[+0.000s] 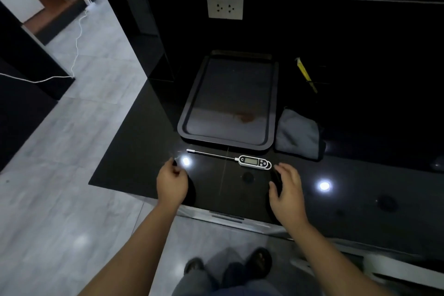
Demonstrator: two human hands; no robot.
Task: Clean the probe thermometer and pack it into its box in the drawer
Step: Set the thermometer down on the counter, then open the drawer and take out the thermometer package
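The probe thermometer (252, 161) lies flat on the glossy black counter (144, 151), its white display body to the right and its thin metal probe pointing left. My right hand (287, 191) hovers just below and right of the display end, fingers spread, not touching it. My left hand (171, 182) hangs over the counter's front left, below the probe tip, fingers loosely curled and empty. A folded grey cloth (298, 132) lies behind the thermometer to the right.
A dark baking tray (192, 103) with a brown stain sits behind the thermometer. A yellow-and-black stick-like object (306, 74) lies at the back right. A wall socket (225, 7) is above. Drawer fronts (225, 217) show below the counter edge. A white cable (77, 50) runs over the grey floor.
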